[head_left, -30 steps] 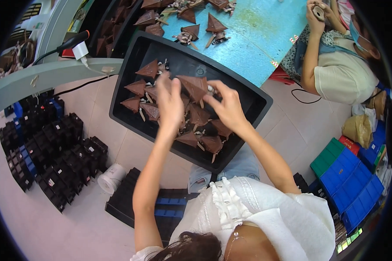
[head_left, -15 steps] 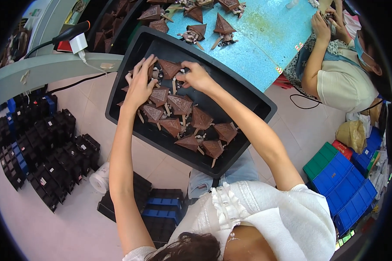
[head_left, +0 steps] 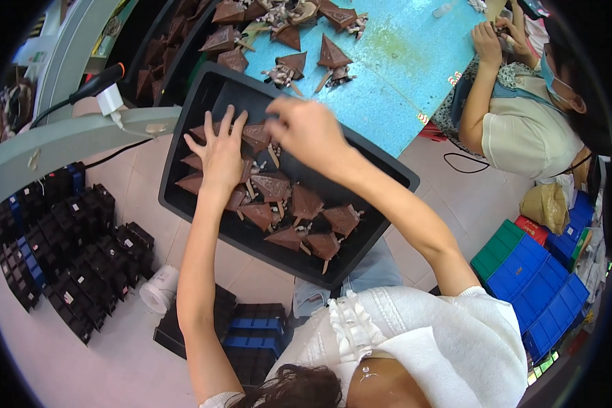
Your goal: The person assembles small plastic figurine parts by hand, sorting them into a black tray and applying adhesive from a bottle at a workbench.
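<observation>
Left hand splayed over pyramid-roofed figurines | right hand blurred, grip undeterminable | judged stiff, pegs fragile; roofs best gripped

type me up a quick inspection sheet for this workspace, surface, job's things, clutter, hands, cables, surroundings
Surface: blue table, yellowish stain on it
Job's things: brown pointed pieces with short sticks, in a black tray
Clutter: more pieces along the table's left side
Left hand: fingers spread over pieces at the tray's left end; contact unclear
Right hand: blurred above the tray; grip unclear
Cables: white plug at the grey frame; black cable looped near another person
Surroundings: black crates and white bucket left, blue crates right
</observation>
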The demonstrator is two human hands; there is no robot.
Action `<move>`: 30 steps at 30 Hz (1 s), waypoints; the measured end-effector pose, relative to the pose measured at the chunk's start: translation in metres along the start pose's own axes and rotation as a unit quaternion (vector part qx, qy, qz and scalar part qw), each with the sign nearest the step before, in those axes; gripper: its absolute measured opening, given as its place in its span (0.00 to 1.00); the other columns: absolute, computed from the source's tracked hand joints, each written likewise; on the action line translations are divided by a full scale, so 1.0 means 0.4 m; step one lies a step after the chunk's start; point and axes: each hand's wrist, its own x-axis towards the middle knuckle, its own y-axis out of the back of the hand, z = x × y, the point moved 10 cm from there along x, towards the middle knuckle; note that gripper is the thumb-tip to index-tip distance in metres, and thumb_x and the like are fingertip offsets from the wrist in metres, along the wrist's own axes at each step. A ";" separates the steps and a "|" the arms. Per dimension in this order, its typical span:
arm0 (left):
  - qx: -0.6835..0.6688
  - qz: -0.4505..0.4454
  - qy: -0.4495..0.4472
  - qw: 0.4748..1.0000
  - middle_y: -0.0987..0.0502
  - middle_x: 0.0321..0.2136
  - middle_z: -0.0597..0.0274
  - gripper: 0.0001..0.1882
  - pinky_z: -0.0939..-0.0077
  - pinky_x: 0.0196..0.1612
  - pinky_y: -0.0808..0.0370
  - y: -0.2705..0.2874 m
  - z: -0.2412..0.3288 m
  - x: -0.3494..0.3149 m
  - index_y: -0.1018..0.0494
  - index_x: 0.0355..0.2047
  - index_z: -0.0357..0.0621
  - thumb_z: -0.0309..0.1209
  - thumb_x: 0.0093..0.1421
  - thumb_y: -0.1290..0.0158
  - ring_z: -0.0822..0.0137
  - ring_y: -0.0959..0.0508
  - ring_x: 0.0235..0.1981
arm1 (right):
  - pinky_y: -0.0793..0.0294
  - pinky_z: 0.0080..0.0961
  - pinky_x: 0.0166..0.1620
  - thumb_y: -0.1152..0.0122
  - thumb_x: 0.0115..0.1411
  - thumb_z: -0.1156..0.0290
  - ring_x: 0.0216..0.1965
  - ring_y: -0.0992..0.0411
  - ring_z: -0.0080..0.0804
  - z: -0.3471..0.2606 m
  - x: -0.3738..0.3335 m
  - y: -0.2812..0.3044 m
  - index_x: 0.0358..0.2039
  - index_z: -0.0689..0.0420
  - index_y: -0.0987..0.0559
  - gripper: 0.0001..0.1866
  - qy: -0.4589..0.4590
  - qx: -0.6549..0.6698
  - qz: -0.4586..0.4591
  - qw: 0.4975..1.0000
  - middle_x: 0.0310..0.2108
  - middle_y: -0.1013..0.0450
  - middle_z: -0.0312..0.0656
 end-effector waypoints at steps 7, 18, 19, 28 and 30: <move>-0.231 0.138 -0.037 0.962 0.28 0.49 0.52 0.24 0.57 0.55 0.34 0.153 0.111 0.078 0.30 0.48 0.38 0.14 0.48 0.54 0.51 0.27 0.50 | 0.24 0.45 0.43 0.32 0.48 0.54 0.41 0.27 0.61 0.203 0.228 0.006 0.43 0.66 0.27 0.31 -0.166 -0.121 -0.007 0.979 0.34 0.25 0.63; -0.883 -0.022 0.258 0.392 0.25 0.37 0.61 0.28 0.65 0.53 0.29 0.103 0.191 0.066 0.29 0.42 0.40 0.56 0.62 0.51 0.63 0.25 0.45 | 0.31 0.37 0.50 0.37 0.46 0.77 0.48 0.30 0.44 -0.220 -0.080 0.318 0.47 0.61 0.27 0.25 0.203 -0.021 0.152 0.967 0.46 0.29 0.51; -0.924 -0.049 0.212 0.315 0.24 0.35 0.61 0.26 0.60 0.52 0.29 0.103 0.206 0.055 0.28 0.40 0.40 0.54 0.62 0.52 0.62 0.24 0.44 | 0.30 0.35 0.48 0.36 0.47 0.75 0.47 0.29 0.45 -0.206 -0.111 0.370 0.45 0.61 0.26 0.22 0.180 0.061 0.185 0.964 0.45 0.28 0.52; -0.948 -0.064 0.124 0.286 0.29 0.51 0.46 0.24 0.56 0.61 0.37 0.145 0.314 -0.032 0.30 0.46 0.40 0.48 0.65 0.58 0.51 0.32 0.58 | 0.24 0.22 0.34 0.40 0.61 0.71 0.32 0.24 0.29 -0.011 -0.246 0.151 0.45 0.65 0.30 0.15 -0.236 0.576 0.022 0.782 0.35 0.24 0.44; -0.941 -0.072 0.141 0.300 0.28 0.49 0.47 0.24 0.58 0.59 0.34 0.136 0.324 -0.038 0.32 0.48 0.39 0.48 0.67 0.59 0.53 0.31 0.55 | 0.27 0.19 0.32 0.34 0.53 0.77 0.31 0.27 0.22 -0.023 -0.251 0.213 0.42 0.64 0.31 0.18 -0.161 0.454 0.105 0.870 0.34 0.24 0.42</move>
